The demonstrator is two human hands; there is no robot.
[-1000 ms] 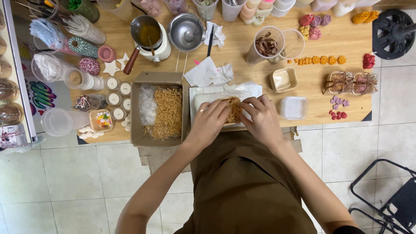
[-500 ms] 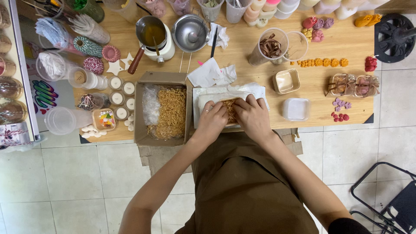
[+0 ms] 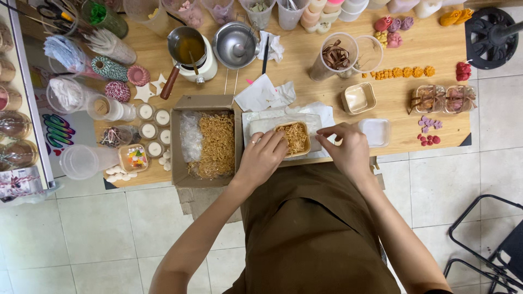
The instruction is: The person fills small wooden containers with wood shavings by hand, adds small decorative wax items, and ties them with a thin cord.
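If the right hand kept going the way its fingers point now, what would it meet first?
The right hand points left across the white sheet. First in that line is probably the small tan box filled with shredded paper, whose other side the left hand touches.

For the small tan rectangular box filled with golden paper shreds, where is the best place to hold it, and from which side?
Probably by the two short outer walls of the small tan rectangular box, one hand coming from each side. It lies flat and open-topped on white paper, heaped with loose shreds, so a top grip would likely crush or spill them. The left hand already touches its left wall; the right hand is just off to its right.
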